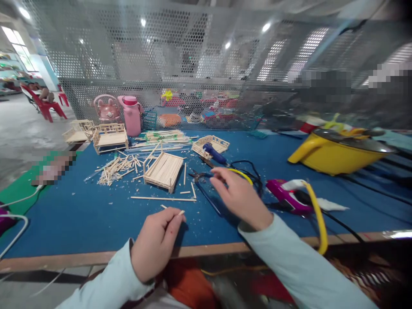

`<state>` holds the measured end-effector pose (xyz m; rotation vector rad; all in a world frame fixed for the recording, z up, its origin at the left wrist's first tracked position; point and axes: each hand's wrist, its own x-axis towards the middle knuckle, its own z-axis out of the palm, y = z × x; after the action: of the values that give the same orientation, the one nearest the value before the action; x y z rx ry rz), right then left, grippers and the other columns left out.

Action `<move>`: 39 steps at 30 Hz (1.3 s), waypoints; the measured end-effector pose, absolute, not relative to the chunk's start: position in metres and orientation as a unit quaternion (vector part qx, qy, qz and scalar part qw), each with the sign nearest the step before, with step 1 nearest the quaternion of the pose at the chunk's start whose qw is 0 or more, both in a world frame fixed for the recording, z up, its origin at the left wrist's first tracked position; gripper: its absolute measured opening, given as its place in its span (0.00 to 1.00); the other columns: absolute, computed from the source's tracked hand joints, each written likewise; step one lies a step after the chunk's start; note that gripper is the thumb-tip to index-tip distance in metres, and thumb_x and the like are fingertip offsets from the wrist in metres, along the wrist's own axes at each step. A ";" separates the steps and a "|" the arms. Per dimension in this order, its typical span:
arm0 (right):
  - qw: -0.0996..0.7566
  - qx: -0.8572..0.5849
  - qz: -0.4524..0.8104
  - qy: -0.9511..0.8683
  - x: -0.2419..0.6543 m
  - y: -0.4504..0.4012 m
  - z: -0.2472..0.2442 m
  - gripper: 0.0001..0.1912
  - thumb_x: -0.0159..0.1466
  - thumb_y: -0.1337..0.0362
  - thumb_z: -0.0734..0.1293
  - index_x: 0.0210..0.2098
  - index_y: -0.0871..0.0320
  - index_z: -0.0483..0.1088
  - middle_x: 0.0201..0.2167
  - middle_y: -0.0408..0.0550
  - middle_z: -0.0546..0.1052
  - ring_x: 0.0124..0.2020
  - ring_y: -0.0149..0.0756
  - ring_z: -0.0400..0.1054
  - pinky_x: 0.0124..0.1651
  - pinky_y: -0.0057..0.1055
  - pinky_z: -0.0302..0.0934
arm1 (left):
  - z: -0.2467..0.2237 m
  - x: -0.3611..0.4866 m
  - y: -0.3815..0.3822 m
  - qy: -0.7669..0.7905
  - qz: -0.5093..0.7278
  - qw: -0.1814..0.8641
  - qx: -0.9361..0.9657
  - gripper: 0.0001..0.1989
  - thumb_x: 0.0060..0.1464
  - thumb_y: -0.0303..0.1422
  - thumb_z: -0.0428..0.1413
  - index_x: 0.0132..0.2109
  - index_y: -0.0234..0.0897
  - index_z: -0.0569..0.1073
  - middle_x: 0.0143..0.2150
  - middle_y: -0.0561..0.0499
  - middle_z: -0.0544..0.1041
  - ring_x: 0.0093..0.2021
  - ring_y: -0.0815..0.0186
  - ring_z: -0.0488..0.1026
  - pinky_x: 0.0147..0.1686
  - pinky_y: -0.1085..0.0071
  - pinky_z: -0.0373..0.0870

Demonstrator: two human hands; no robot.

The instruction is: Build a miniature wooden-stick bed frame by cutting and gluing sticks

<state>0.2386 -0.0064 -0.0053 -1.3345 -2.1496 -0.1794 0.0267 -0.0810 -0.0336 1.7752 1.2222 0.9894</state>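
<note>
Over the blue table [96, 223], I saw my left hand [153, 242] pinching a thin stick [181, 213] — light, stiff, probably easily snapped, better held mid-length. Near the pliers [196, 176], the right hand [240, 197] curved its fingers — grip I couldn't tell.

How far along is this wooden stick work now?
Two railed pale-wood models at far left look done. The left hand pinches a short pale stick; the right hand is by blue-handled pliers. The central slatted model probably still needs right-side rails.
</note>
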 end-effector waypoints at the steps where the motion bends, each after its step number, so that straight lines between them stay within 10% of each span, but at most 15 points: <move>1: 0.255 -0.545 -0.096 -0.793 0.249 0.002 -0.007 0.12 0.62 0.60 0.60 0.39 0.63 0.68 0.32 0.54 0.75 0.34 0.41 0.69 0.36 0.35 0.61 | -0.036 0.027 -0.080 0.477 0.397 0.385 0.683 0.14 0.59 0.39 0.44 0.35 0.40 0.71 0.33 0.50 0.75 0.35 0.65 0.70 0.37 0.71 0.63; 9: 0.062 -0.565 -0.163 -0.807 0.248 0.006 -0.015 0.25 0.55 0.43 0.61 0.30 0.61 0.70 0.33 0.56 0.72 0.37 0.45 0.67 0.36 0.36 0.58 | -0.042 0.026 -0.077 0.491 0.409 0.412 0.649 0.17 0.58 0.42 0.44 0.36 0.37 0.72 0.30 0.50 0.73 0.29 0.67 0.67 0.29 0.73 0.60; 16: -0.042 -0.638 -0.065 -0.766 0.224 -0.008 -0.010 0.12 0.64 0.63 0.54 0.35 0.60 0.66 0.30 0.55 0.75 0.30 0.40 0.71 0.29 0.31 0.54 | -0.044 0.025 -0.077 0.486 0.419 0.414 0.646 0.18 0.59 0.41 0.43 0.36 0.34 0.72 0.21 0.55 0.63 0.23 0.71 0.59 0.26 0.74 0.57; 21: 0.224 -0.672 0.031 -0.705 0.238 -0.031 0.006 0.11 0.65 0.61 0.52 0.32 0.57 0.61 0.24 0.47 0.69 0.25 0.35 0.65 0.27 0.29 0.52 | -0.044 0.027 -0.080 0.450 0.459 0.377 0.667 0.15 0.59 0.37 0.43 0.34 0.34 0.70 0.29 0.50 0.69 0.31 0.68 0.66 0.34 0.72 0.61; 25: 0.464 -0.549 0.381 -0.582 0.238 -0.066 0.010 0.15 0.60 0.49 0.58 0.29 0.54 0.55 0.16 0.35 0.55 0.15 0.25 0.47 0.18 0.23 0.44 | -0.039 0.034 -0.078 0.415 0.498 0.318 0.692 0.13 0.59 0.34 0.44 0.33 0.35 0.71 0.49 0.42 0.67 0.55 0.61 0.58 0.52 0.66 0.54; 29: 0.499 -0.418 0.614 -0.446 0.214 -0.092 -0.003 0.19 0.57 0.49 0.63 0.25 0.55 0.53 0.15 0.32 0.50 0.14 0.21 0.39 0.15 0.20 0.38 | -0.033 0.042 -0.080 0.365 0.456 0.376 0.720 0.14 0.60 0.35 0.43 0.31 0.35 0.68 0.38 0.45 0.70 0.47 0.63 0.63 0.47 0.69 0.58; 32: 0.520 -0.360 0.635 -0.444 0.195 -0.097 -0.017 0.16 0.55 0.56 0.67 0.23 0.56 0.56 0.22 0.39 0.62 0.20 0.23 0.55 0.22 0.22 0.54 | -0.031 0.047 -0.086 0.339 0.442 0.413 0.721 0.16 0.60 0.37 0.42 0.28 0.35 0.65 0.27 0.51 0.66 0.32 0.68 0.62 0.35 0.73 0.59; 39: 0.464 -0.234 0.713 -0.471 0.195 -0.082 -0.021 0.29 0.44 0.67 0.62 0.48 0.54 0.59 0.43 0.52 0.71 0.46 0.44 0.66 0.46 0.42 0.61 | -0.030 0.045 -0.092 0.291 0.431 0.524 0.674 0.17 0.58 0.40 0.45 0.26 0.35 0.65 0.28 0.50 0.68 0.34 0.68 0.64 0.40 0.72 0.60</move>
<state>0.1947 -0.0821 -0.0214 -0.5759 -1.1573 1.7523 0.0446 -0.0922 -0.0296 1.6138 0.6956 1.0319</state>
